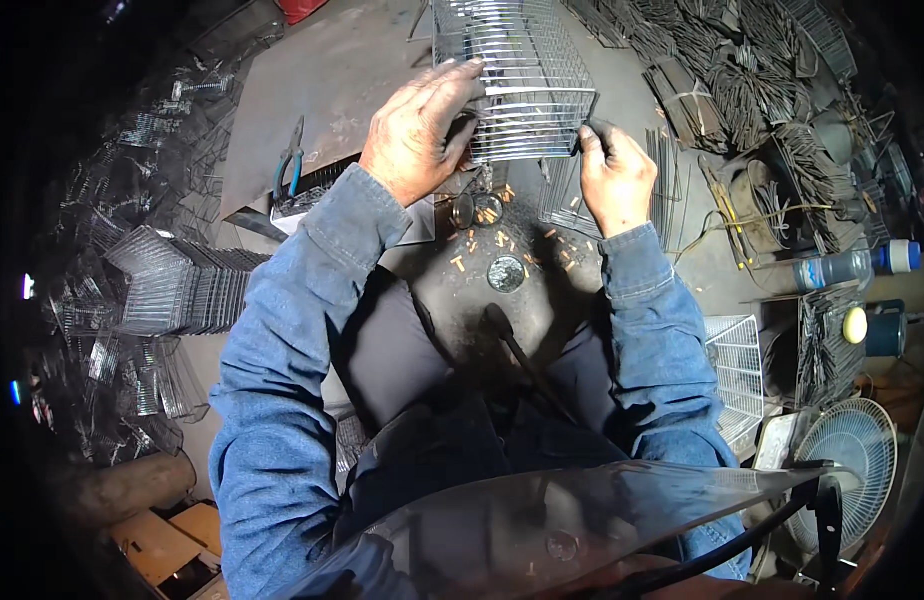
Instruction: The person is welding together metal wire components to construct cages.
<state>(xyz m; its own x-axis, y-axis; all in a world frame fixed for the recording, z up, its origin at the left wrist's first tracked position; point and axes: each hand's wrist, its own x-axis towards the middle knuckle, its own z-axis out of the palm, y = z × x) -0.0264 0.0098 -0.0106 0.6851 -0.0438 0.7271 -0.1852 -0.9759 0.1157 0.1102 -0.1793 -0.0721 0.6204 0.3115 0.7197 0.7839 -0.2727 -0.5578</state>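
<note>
Right of the pliers [296, 152] is the wire basket [532, 105]; we clamp our left hand [417, 132] on it and curl our right hand [619, 175] at its side away from them, grip unclear.

Left forearm [300, 290]: sleeved in blue, extended forward and angled inward to the right. Left hand [417, 130]: bare, back facing up, fingers bent toward the right, thumb set below them in a grip. Right forearm [650, 310]: nearly straight ahead. Right hand [620, 180]: bare, slightly lower in view, fingers curled, thumb beside index, pinching. Hands well apart.
</note>
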